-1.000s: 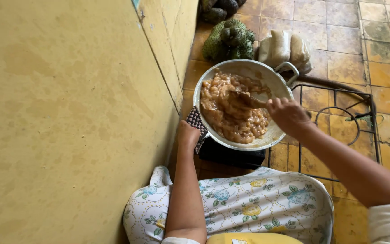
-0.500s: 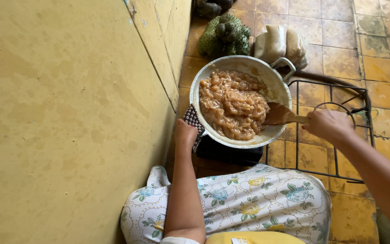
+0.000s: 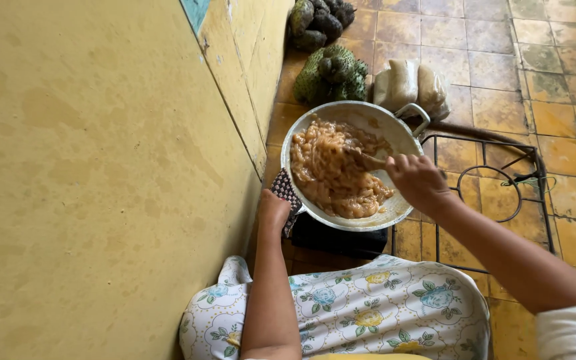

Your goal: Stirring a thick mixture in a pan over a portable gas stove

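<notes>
Taking the metal pan (image 3: 400, 137) as the landmark: to its left a yellow wall (image 3: 101, 173) runs along the whole side, close to the rim. At the pan's near-left edge the left hand (image 3: 273, 212) is closed around a checkered cloth (image 3: 285, 193) that wraps the pan's handle. Inside the pan lies one mass of pale brown lumpy food (image 3: 333, 170). Over its right half the right hand (image 3: 419, 181) is closed on a wooden spoon (image 3: 367, 160), whose tip is in the food. Beyond the pan, two heaps of green spiky fruit (image 3: 331, 73) lie by the wall, with a few pale filled bags (image 3: 408, 85) beside them. Right of the pan stands one black wire stand (image 3: 495, 193) on the tiled floor (image 3: 555, 80). Below the pan, a floral cloth (image 3: 368, 313) covers the person's lap.
</notes>
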